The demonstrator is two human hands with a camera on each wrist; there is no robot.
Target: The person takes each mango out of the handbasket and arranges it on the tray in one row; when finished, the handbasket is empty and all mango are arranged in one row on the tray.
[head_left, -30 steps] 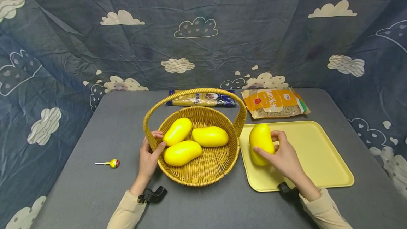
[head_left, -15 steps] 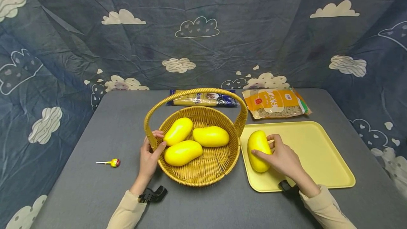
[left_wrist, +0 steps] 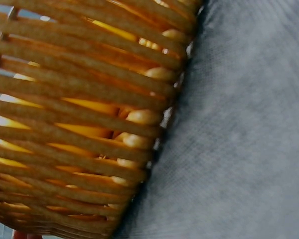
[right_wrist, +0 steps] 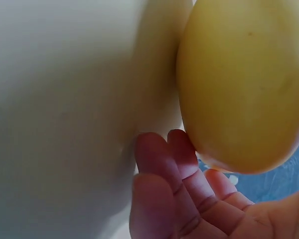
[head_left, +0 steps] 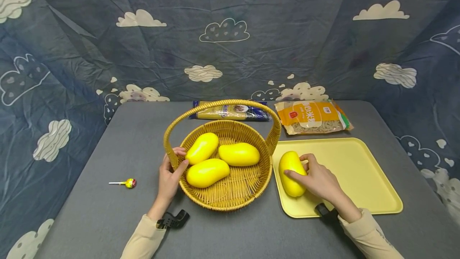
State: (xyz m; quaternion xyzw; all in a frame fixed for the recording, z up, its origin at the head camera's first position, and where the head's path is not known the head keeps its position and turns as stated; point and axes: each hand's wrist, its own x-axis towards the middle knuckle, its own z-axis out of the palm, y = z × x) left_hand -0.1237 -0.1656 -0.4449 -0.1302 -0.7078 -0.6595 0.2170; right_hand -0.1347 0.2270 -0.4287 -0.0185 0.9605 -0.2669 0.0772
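A yellow mango [head_left: 292,174] lies at the left side of the pale yellow tray [head_left: 353,171]. My right hand [head_left: 320,177] holds it from the right, thumb on the near side and fingers at the far side. In the right wrist view the fingertips [right_wrist: 182,144] touch the lower part of the mango [right_wrist: 239,89], close to the tray surface. My left hand [head_left: 170,179] grips the wicker basket [head_left: 224,208] at its left rim, by the foot of the handle. Three mangoes [head_left: 238,154] lie inside. The left wrist view shows mostly the basket's woven wall [left_wrist: 79,114].
A lollipop [head_left: 123,183] lies on the grey table [head_left: 118,143] at the left. Behind the basket is a blue and gold packet [head_left: 223,112]. An orange bag [head_left: 312,117] of dry food lies behind the tray. The arched basket handle [head_left: 224,102] stands upright.
The right hand has brought the mango down and slightly toward me, from a more upright tilt to lying on the tray. The left hand and basket have stayed put.
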